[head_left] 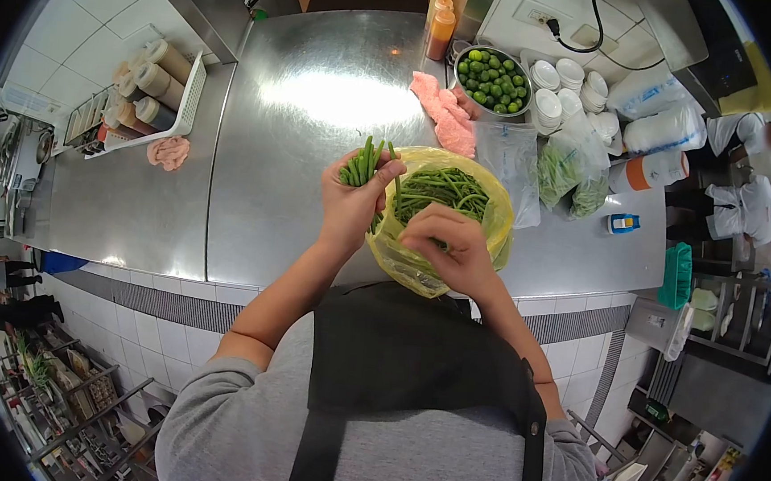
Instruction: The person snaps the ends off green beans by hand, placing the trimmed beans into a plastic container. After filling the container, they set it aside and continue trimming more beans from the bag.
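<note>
A bunch of green beans (364,163) is gripped in my left hand (349,200), the ends sticking up past the thumb and fingers. Just right of it, a yellow plastic bag (501,215) stands with its mouth wide, full of more long green beans (447,191). My right hand (453,245) hovers over the near side of the bag, fingers curled and pinched together. Whatever may be between those fingertips is hidden from view.
Behind the bag lie a pink cloth (444,112) and a metal bowl of limes (493,80). Sauce bottles (441,25) stand at the back. Stacked white containers (568,83) and bagged greens (558,172) are at right. A white basket of bottles (188,102) sits left.
</note>
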